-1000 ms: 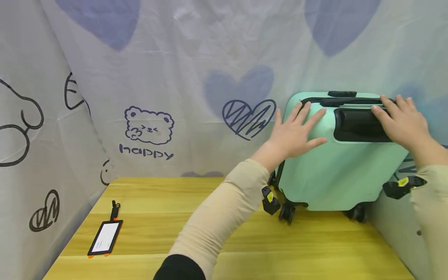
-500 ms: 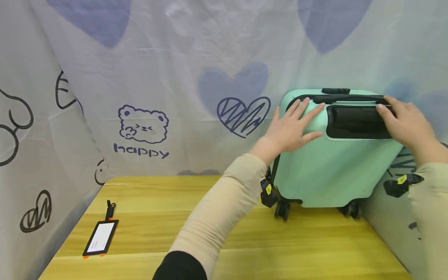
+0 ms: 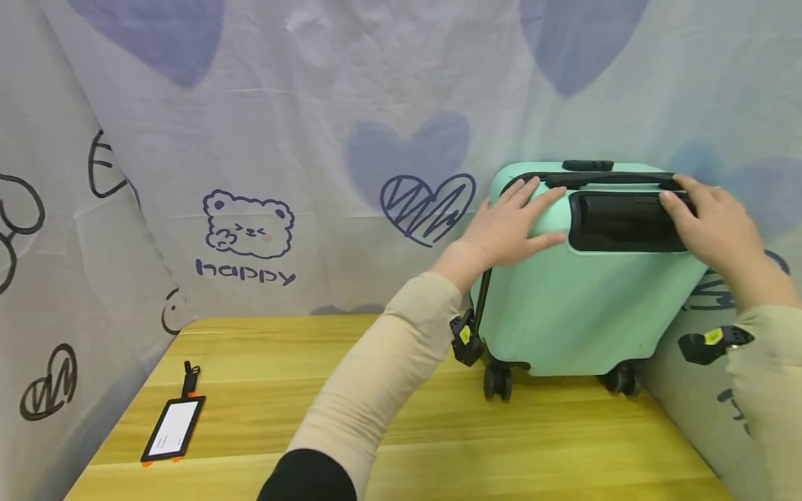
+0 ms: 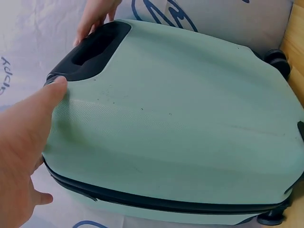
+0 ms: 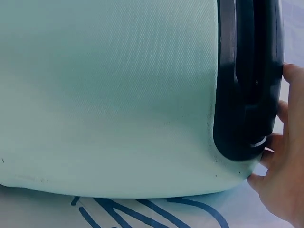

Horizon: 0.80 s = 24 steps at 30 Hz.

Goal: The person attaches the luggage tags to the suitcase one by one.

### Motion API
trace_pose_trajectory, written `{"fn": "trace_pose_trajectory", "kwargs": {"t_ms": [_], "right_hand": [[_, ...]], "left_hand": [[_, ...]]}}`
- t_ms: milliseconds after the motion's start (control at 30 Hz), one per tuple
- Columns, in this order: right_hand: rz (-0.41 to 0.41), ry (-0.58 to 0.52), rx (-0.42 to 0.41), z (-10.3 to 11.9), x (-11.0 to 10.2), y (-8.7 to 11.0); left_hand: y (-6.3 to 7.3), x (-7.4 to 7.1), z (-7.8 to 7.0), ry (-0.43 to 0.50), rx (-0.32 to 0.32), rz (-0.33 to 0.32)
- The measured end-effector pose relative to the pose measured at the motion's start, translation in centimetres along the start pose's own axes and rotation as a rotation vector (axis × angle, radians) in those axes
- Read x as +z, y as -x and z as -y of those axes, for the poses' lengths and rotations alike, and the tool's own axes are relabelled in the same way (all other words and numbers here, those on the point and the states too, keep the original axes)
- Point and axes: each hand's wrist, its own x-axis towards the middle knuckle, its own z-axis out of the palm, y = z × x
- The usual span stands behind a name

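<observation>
A mint-green hard-shell suitcase (image 3: 564, 306) stands upright on its wheels at the right of the head view. My left hand (image 3: 501, 229) rests on its upper left corner, fingers spread and fairly straight. At the upper right corner, my right hand (image 3: 714, 223) touches the end of the black recessed panel (image 3: 633, 223), thumb in front and fingers over the top edge. The left wrist view has the left hand (image 4: 23, 137) along the suitcase's top end. Seen from the right wrist, the right hand's fingertips (image 5: 270, 142) meet the panel's outer edge.
A black-framed luggage tag (image 3: 172, 428) with a white card lies at the left of the wooden tabletop (image 3: 438, 445). Behind the suitcase hangs a pale cloth backdrop (image 3: 338, 139) printed with hearts and a bear. Another cloth side borders the table at the right.
The head view has swung slightly right, so everything sits further left. My right hand's fingers have drawn closer together and lie nearer the suitcase's right corner. The left hand keeps its place on the suitcase.
</observation>
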Motion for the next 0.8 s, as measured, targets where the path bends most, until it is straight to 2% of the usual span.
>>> {"fn": "trace_pose_trajectory", "kwargs": {"t_ms": [167,300,500,800], "right_hand": [[0.004,-0.026,-0.032,0.8,-0.1,0.9],[0.021,-0.036,-0.073,2.1,-0.2,1.6],[0.019,-0.026,-0.103,5.5,1.1,1.8],[0.0,-0.02,-0.141,10.6,3.1,1.0]], "left_hand": [[1.3,-0.4,0.5,-0.012,0.009,-0.028],[2.3,-0.5,1.5,-0.009,0.001,-0.061],[4.4,-0.9,4.3,-0.023,-0.018,-0.11],[8.2,-2.3,8.6,-0.023,-0.028,-0.202]]}}
